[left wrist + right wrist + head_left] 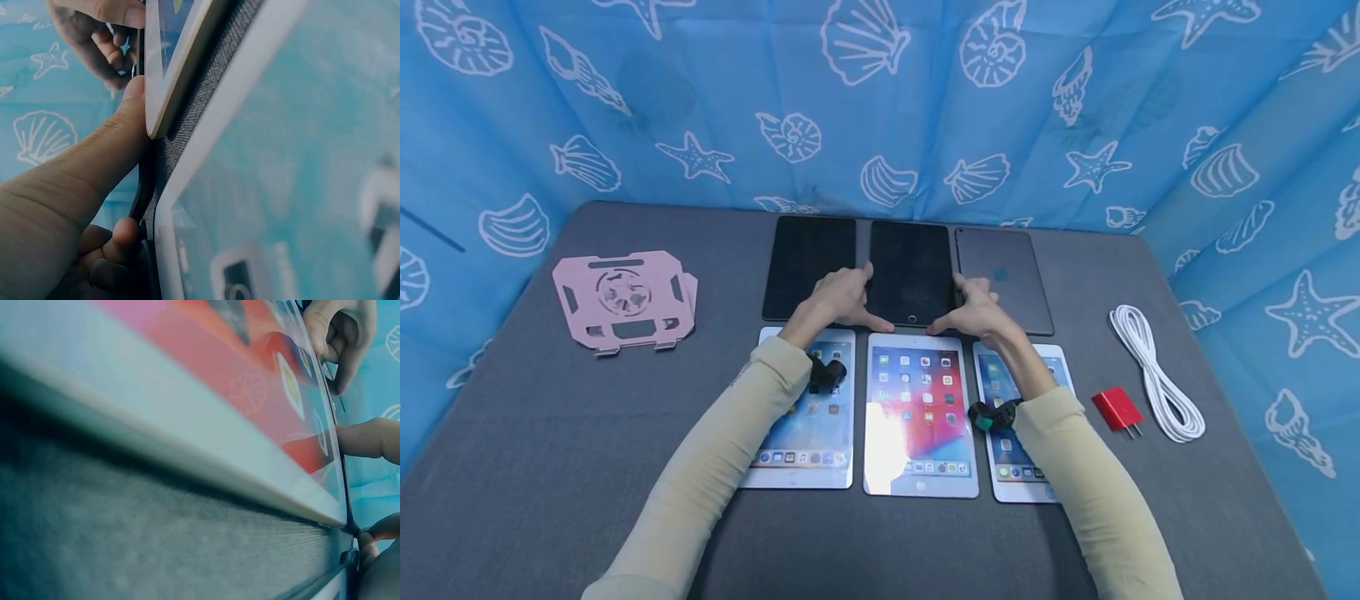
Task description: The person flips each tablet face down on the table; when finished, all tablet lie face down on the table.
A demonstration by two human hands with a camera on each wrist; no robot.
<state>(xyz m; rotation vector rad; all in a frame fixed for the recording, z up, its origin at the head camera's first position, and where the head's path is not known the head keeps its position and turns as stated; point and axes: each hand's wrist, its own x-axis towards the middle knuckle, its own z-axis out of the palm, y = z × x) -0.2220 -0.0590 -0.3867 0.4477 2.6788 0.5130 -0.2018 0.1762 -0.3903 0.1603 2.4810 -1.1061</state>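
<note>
Both hands grip the middle dark tablet in the back row. The left hand holds its left edge, thumb along the near-left corner and fingers curled at the side. The right hand mirrors it on the right edge, thumb at the near-right corner. The left wrist view shows the thumb pressed flat against the tablet's thin edge, the other fingers tucked under. Its screen is dark and it lies flat, or nearly so, on the grey table, toward the middle of the far edge.

It sits in a tight row: a second dark tablet lies just beside it on the left, and a face-down grey tablet on the right. Fingers squeezing into these narrow gaps could nudge either neighbour out of line, or scrape one casing on another.

Just in front lies the lit middle tablet, its far edge almost touching the thumbs, flanked by the lit left tablet and the lit right tablet. The forearms and wrist-worn cameras hang over these screens, so a dropped elbow could press or shift them. A grip on thin edges alone may slip and drop the tablet onto the lit glass.

Well apart, toward the right edge, lie a red charger plug and a coiled white cable; near the left edge, a pink folding stand.
</note>
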